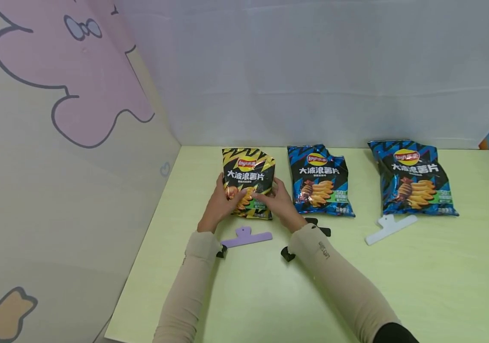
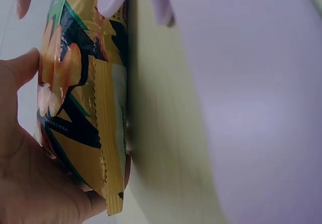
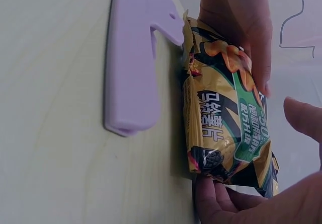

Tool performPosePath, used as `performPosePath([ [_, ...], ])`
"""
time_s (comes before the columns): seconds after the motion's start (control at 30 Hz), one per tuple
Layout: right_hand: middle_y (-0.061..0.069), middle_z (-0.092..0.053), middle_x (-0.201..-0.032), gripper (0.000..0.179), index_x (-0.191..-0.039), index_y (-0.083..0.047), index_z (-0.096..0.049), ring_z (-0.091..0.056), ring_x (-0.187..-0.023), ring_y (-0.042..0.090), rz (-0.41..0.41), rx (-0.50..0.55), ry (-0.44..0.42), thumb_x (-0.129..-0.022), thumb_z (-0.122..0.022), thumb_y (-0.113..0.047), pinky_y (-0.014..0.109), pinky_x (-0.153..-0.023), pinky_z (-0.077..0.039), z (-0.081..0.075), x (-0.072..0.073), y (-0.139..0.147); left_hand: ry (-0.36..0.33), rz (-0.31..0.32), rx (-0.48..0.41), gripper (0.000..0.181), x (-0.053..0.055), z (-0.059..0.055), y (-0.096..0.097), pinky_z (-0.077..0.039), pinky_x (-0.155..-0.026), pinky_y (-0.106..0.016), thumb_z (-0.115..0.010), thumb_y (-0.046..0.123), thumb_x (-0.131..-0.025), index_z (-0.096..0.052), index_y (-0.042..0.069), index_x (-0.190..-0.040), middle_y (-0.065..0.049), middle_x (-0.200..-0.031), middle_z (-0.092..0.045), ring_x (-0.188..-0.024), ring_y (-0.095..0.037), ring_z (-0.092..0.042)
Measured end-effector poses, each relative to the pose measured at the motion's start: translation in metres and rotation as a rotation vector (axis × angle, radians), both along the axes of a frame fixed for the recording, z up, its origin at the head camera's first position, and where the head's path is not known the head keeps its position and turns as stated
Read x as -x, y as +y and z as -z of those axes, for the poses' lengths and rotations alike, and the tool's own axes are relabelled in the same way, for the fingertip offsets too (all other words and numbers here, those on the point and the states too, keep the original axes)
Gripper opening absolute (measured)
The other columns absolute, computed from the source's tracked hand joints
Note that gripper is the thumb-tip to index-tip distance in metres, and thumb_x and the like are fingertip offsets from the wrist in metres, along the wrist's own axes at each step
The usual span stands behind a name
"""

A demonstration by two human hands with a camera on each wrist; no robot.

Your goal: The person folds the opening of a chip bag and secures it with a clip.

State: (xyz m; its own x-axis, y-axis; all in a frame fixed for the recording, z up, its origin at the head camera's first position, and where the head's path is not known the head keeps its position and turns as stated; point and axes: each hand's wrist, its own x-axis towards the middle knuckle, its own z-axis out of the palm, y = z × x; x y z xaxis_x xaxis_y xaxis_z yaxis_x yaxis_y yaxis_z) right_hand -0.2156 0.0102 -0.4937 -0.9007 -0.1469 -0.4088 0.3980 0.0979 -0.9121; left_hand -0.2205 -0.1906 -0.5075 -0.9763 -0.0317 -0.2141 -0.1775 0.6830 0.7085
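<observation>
Both hands hold a yellow-and-black bag of potato chips (image 1: 249, 164) by its sides, near the back left of the table. My left hand (image 1: 220, 202) grips the left side, thumb over the front and fingers tucked under the edge in the left wrist view. Along the opposite side, my right hand (image 1: 284, 205) has its fingers beneath the bag; its thumb (image 3: 304, 116) stands off the front in the right wrist view. Just in front of the bag lies a purple bag clip (image 1: 246, 237), seen large beside the bag's lower seam in both wrist views.
Two blue-and-black chip bags lie to the right, one in the middle (image 1: 319, 183) and one farther over (image 1: 413, 178). Below the far one is a white clip (image 1: 388, 229). A black clip (image 1: 323, 229) is partly behind the right forearm. Walls border the table's back and left.
</observation>
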Motion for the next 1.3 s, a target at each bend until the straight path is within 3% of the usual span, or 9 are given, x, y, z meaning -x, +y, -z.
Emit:
performPosePath([
  [0.17, 0.018, -0.045, -0.155, 0.087, -0.160, -0.020, -0.021, -0.053, -0.137, 0.035, 0.015, -0.007, -0.025, -0.093, -0.074, -0.030, 0.050, -0.117, -0.041, 0.001, 0.001, -0.001, -0.025, -0.055, -0.034, 0.098, 0.000, 0.000, 0.002, -0.037, -0.116, -0.060, -0.053, 0.069, -0.092, -0.005, 0.021, -0.163, -0.020, -0.158, -0.039, -0.142, -0.041, -0.045],
  [0.33, 0.019, -0.051, -0.147, 0.084, -0.159, -0.022, -0.024, -0.057, -0.131, 0.035, 0.037, -0.009, -0.026, -0.092, -0.075, -0.027, 0.049, -0.113, -0.045, 0.003, 0.000, 0.001, -0.033, -0.090, -0.055, 0.093, 0.001, 0.003, 0.007, -0.038, -0.116, -0.059, -0.052, 0.068, -0.094, -0.009, 0.021, -0.162, -0.018, -0.156, -0.042, -0.140, -0.038, -0.047],
  [0.8, 0.020, -0.052, -0.144, 0.085, -0.160, -0.023, -0.022, -0.057, -0.130, 0.035, 0.044, 0.008, -0.010, -0.092, -0.074, -0.016, 0.047, -0.110, -0.048, 0.004, 0.000, 0.000, -0.025, -0.092, -0.064, 0.090, -0.002, 0.000, 0.009, -0.036, -0.118, -0.059, -0.051, 0.065, -0.096, -0.010, 0.019, -0.162, -0.018, -0.157, -0.041, -0.142, -0.038, -0.045],
  [1.3, 0.019, -0.051, -0.145, 0.084, -0.159, -0.026, -0.025, -0.055, -0.132, 0.034, 0.067, 0.016, -0.006, -0.092, -0.074, -0.014, 0.048, -0.110, -0.047, 0.004, -0.002, 0.004, -0.013, -0.094, -0.071, 0.087, -0.005, -0.006, 0.016, -0.038, -0.118, -0.056, -0.055, 0.059, -0.097, -0.012, 0.018, -0.161, -0.016, -0.156, -0.041, -0.138, -0.036, -0.047],
])
